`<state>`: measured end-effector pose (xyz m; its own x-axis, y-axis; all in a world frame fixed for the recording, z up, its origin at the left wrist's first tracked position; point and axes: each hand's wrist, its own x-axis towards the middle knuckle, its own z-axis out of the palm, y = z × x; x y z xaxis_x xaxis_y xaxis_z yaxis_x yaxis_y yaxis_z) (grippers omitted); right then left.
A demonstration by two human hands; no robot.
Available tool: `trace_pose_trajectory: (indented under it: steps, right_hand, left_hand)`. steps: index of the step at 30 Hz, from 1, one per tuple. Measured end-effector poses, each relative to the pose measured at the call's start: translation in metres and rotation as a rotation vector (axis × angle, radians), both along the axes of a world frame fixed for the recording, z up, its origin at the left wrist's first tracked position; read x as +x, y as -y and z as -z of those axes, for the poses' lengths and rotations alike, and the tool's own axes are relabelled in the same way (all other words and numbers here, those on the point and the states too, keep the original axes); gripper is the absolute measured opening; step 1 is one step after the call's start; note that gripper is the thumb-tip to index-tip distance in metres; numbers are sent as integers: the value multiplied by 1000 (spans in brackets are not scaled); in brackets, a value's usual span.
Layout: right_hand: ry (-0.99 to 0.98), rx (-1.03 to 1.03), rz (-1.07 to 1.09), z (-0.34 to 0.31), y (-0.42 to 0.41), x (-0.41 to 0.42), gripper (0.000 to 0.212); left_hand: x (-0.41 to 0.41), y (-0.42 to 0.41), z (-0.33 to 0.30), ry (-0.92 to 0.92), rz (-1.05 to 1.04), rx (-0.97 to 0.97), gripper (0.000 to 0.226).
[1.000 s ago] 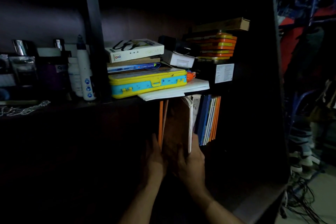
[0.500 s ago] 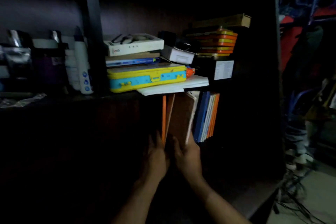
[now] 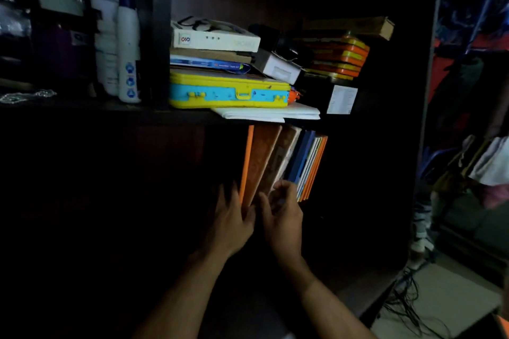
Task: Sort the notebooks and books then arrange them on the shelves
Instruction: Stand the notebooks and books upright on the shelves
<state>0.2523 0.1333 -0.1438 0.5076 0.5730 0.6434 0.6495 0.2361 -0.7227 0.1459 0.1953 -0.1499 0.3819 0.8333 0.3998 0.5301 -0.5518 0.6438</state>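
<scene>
A row of upright books stands on the dark lower shelf under the upper shelf board (image 3: 110, 114). From the left come a thin orange notebook (image 3: 246, 159), a brown book (image 3: 263, 159), another brown book (image 3: 283, 157), then blue, white and orange notebooks (image 3: 308, 165) leaning right. My left hand (image 3: 230, 221) lies flat against the orange notebook's lower left side, fingers straight. My right hand (image 3: 281, 215) touches the bottom edges of the brown books, thumb near the first brown book, fingers bent at the second. Their lower ends are hidden by my hands.
On the upper shelf lies a yellow and blue case (image 3: 228, 91) under a stack of flat boxes (image 3: 214, 38), white papers (image 3: 267, 114), orange tins (image 3: 338, 55) and a dark box (image 3: 341, 98). White bottles (image 3: 128, 49) stand left of the divider. Cables (image 3: 407, 300) trail on the floor at right.
The brown books have closed up against the leaning row at right. Both hands have stayed at the books' lower edges while the view moved closer.
</scene>
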Motion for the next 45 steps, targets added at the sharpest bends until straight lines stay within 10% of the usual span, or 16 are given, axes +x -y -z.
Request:
trace_pose_trajectory:
  steps: [8, 22, 28, 36, 45]
  right_hand:
    - [8, -21, -23, -6, -19, 9, 21]
    - [374, -35, 16, 2, -21, 3, 59]
    - [437, -276, -14, 12, 1, 2, 62]
    - [213, -159, -126, 1, 136, 1, 64]
    - [139, -470, 189, -34, 363, 89, 55]
  left_hand:
    - [11, 6, 0, 145, 112, 96, 86]
    - [10, -13, 3, -168, 11, 224, 66]
    - [1, -4, 4, 19, 41, 361, 96]
    - [4, 108, -18, 156, 119, 171, 89]
    - [86, 312, -30, -165, 610, -48, 35]
